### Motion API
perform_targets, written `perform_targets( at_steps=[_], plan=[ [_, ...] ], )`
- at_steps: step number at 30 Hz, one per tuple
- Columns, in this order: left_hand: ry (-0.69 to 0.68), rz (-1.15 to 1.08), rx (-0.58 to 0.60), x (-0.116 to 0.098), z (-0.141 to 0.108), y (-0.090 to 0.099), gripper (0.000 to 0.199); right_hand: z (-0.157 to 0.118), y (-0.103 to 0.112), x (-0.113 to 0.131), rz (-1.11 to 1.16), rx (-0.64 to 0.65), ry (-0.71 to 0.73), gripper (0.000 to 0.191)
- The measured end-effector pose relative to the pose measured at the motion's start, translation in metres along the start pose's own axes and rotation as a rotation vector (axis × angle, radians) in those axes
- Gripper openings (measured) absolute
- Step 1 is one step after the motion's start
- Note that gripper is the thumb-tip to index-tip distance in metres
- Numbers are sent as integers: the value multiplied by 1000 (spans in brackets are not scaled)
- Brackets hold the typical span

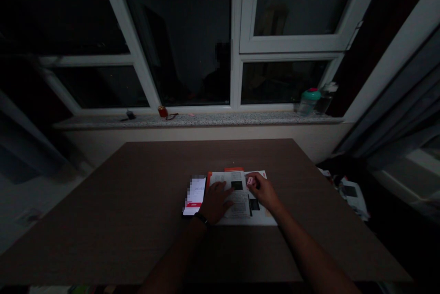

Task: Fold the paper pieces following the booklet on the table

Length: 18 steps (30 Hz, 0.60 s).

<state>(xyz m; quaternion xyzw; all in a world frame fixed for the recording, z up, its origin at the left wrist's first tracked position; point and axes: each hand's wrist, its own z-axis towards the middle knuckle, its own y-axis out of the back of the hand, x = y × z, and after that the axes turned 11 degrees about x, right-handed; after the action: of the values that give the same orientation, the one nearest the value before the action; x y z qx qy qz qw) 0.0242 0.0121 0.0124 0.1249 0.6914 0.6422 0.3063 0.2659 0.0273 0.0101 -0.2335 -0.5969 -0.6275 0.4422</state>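
Observation:
A printed sheet or booklet (237,215) with dark pictures lies on the brown table (137,220), an orange strip (233,169) showing at its top edge. My left hand (215,203), a dark band on its wrist, rests on the left half of the page with fingers spread. Over the upper right of the page, my right hand (264,192) pinches a small pink object (250,182); its kind is too small and dim to tell. Just left of my left hand is a phone (195,196) with its screen lit.
Behind the table runs a speckled windowsill (206,120) below dark windows. It bears a small red jar (162,111), a teal-lidded bottle (310,99) and a clear bottle (326,97). Papers (354,195) lie beyond the table's right edge, near grey curtains (388,88).

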Motion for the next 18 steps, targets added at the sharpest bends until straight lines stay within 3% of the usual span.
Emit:
perform_targets(
  at_steps=[7,18],
  plan=[
    [21,-7,2,-2,1,0,46,2,-2,-12,-66,47,-5,30],
    [4,-9,-31,-1,1,-1,39,-6,3,-5,-39,175,44,32]
  ],
)
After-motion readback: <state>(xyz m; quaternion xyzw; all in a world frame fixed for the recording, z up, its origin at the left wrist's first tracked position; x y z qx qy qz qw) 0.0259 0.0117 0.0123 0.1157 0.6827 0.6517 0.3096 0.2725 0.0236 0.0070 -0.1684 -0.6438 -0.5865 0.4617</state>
